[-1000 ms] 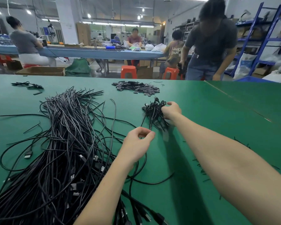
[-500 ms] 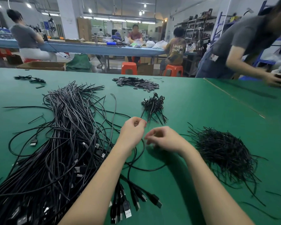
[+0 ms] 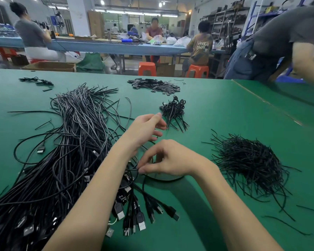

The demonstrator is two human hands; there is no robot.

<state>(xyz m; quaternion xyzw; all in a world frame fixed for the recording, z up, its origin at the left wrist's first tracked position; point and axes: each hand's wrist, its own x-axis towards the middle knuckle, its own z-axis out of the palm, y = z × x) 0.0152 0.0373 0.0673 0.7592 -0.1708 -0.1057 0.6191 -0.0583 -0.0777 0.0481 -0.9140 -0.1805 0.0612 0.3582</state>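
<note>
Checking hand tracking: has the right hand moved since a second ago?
Yes. The right hand was at the small tied bundle; it has drawn back toward the person and now pinches a cable loop nearer than the left hand.

A wide green table (image 3: pixel 225 113) is spread across the front. Behind it, a long blue table (image 3: pixel 105 46) is set across the room, with orange stools (image 3: pixel 146 68) placed beside it. Metal shelves (image 3: pixel 223 22) are stood along the right wall. The room is lit by long bright ceiling lamps (image 3: pixel 134 13).
</note>
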